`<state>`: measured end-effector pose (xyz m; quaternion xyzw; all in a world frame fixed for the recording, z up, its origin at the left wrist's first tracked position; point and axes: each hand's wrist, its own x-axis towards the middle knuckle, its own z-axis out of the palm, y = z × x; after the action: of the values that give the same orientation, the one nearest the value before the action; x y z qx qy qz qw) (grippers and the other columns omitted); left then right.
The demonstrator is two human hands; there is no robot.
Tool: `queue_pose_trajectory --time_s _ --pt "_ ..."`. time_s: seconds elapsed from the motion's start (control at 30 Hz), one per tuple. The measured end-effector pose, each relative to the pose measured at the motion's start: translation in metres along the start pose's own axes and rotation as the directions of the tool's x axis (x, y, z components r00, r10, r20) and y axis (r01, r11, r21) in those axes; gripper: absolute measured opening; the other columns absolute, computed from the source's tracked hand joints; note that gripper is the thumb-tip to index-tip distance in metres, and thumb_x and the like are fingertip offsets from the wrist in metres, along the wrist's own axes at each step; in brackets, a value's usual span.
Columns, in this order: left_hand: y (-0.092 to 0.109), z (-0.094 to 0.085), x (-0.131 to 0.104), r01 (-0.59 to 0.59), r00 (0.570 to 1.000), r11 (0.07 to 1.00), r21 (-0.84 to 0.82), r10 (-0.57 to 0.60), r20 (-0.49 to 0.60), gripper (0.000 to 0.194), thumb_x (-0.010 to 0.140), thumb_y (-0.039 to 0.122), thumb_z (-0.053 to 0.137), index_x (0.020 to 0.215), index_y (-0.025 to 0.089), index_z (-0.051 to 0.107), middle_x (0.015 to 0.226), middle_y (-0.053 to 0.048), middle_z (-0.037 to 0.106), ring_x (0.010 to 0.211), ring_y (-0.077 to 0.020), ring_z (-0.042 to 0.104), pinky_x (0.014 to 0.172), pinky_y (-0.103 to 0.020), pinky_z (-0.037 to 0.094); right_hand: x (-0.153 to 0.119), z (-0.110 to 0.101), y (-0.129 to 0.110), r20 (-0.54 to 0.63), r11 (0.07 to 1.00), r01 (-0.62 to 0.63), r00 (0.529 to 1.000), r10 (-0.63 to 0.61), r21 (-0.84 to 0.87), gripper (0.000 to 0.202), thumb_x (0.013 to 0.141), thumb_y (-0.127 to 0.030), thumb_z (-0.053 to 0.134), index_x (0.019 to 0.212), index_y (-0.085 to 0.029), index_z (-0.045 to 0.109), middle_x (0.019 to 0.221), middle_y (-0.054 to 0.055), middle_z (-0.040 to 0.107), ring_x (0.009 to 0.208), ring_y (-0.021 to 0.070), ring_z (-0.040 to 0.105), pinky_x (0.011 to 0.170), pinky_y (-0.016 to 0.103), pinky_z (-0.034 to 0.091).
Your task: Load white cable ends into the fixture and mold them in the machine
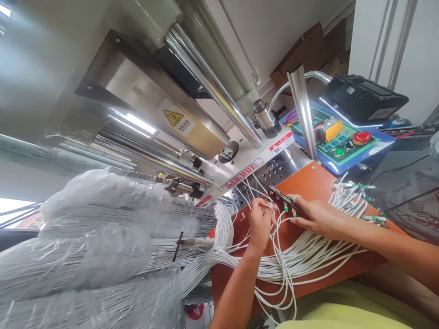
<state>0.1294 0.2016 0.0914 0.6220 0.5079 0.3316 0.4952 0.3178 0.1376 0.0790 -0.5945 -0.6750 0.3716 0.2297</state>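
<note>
My left hand [261,225] is closed in a pinch at the end of a white cable [274,237], where a small metallic piece shows at the fingertips. Just to its right, my right hand [310,215] grips a dark metal mould plate [281,197] by its near end, thumb on top and fingers below. White cables with green-tipped ends [294,213] hang from that plate. A thick bundle of white cables [260,265] runs across the orange-brown work board [298,183] under both hands. The fingers' exact hold on the cable is partly hidden.
A press with steel columns [212,82] and a white name-marked platen [240,176] stands ahead. Plastic-wrapped cable bundles [103,228] fill the left. At right are a blue control box [346,141] with a red stop button [362,138] and finished-looking cable ends [353,196].
</note>
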Motion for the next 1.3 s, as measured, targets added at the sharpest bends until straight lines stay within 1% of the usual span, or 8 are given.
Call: queue_pose_trajectory --time_s 0.07,0.13,0.33,0.43,0.63,0.83,1.0,1.3 --pt "0.001 0.001 -0.001 0.009 0.999 1.0 -0.027 -0.008 0.048 0.022 0.091 0.038 0.053 0.091 0.022 0.038 0.088 -0.001 0.07 0.037 -0.0036 0.044 0.036 -0.017 0.03 0.0 0.0 -0.001 0.014 1.0 -0.004 1.0 0.004 -0.006 0.052 0.091 -0.043 0.043 0.137 -0.02 0.031 0.085 0.006 0.066 0.078 0.0264 0.063 0.064 0.031 0.04" --pt "0.004 0.0 -0.002 -0.012 0.999 1.0 0.02 0.01 0.052 0.02 0.092 0.038 0.052 0.092 0.022 0.04 0.093 -0.004 0.071 0.039 -0.0037 0.046 0.037 -0.017 0.031 0.0 -0.001 -0.001 0.018 1.0 -0.006 1.0 0.006 -0.006 0.049 0.091 -0.042 0.043 0.134 -0.02 0.033 0.085 0.006 0.066 0.076 0.026 0.063 0.063 0.031 0.039" --pt "0.012 -0.005 -0.006 -0.07 0.997 0.966 0.248 0.075 -0.01 0.015 0.093 0.034 0.052 0.095 0.019 0.049 0.09 -0.005 0.074 0.059 -0.0097 0.063 0.059 -0.022 0.049 0.002 -0.001 0.0 0.004 1.0 -0.008 1.0 0.008 -0.026 0.047 0.091 -0.045 0.044 0.129 -0.02 0.035 0.083 0.006 0.065 0.076 0.0265 0.063 0.061 0.03 0.037" --pt "0.009 -0.007 -0.005 -0.091 0.995 0.952 0.291 0.096 -0.004 0.011 0.093 0.03 0.051 0.097 0.019 0.049 0.088 -0.005 0.074 0.067 -0.0126 0.067 0.067 -0.025 0.052 0.002 -0.001 0.0 0.004 0.999 -0.002 1.0 0.002 -0.044 0.046 0.091 -0.046 0.043 0.128 -0.019 0.036 0.08 0.006 0.064 0.075 0.0265 0.062 0.06 0.029 0.036" --pt "-0.004 -0.01 -0.001 -0.124 0.991 0.917 0.379 0.099 0.085 0.012 0.094 0.027 0.048 0.095 0.019 0.057 0.083 -0.003 0.073 0.071 -0.0142 0.069 0.069 -0.025 0.052 0.001 -0.002 0.0 0.01 0.998 0.002 1.0 -0.001 -0.058 0.048 0.092 -0.045 0.043 0.13 -0.018 0.036 0.08 0.006 0.064 0.074 0.0263 0.062 0.06 0.029 0.035" --pt "-0.004 -0.01 0.003 -0.325 0.943 0.737 0.592 0.299 0.145 0.01 0.088 0.017 0.054 0.09 0.021 0.063 0.089 -0.004 0.068 0.088 -0.0171 0.062 0.081 -0.029 0.048 0.0 -0.001 0.002 0.004 1.0 0.008 1.0 -0.008 -0.024 0.05 0.092 -0.046 0.044 0.133 -0.02 0.033 0.084 0.006 0.065 0.077 0.0256 0.062 0.062 0.029 0.037" --pt "-0.003 -0.008 0.005 -0.383 0.923 0.744 0.548 0.328 0.2 0.016 0.086 0.009 0.053 0.091 0.021 0.064 0.09 -0.003 0.063 0.089 -0.0161 0.058 0.083 -0.029 0.047 0.001 -0.001 0.002 0.004 1.0 0.009 1.0 -0.009 -0.028 0.047 0.091 -0.047 0.044 0.129 -0.02 0.036 0.08 0.005 0.064 0.071 0.0235 0.061 0.059 0.028 0.036" --pt "-0.005 -0.005 0.006 -0.363 0.931 0.778 0.512 0.321 0.173 0.014 0.086 0.01 0.054 0.091 0.02 0.064 0.09 -0.002 0.06 0.086 -0.0144 0.058 0.082 -0.026 0.046 -0.002 -0.003 0.0 -0.018 1.0 0.025 1.0 -0.025 -0.014 0.041 0.092 -0.045 0.044 0.123 -0.02 0.04 0.078 0.005 0.063 0.067 0.0215 0.058 0.059 0.028 0.035"
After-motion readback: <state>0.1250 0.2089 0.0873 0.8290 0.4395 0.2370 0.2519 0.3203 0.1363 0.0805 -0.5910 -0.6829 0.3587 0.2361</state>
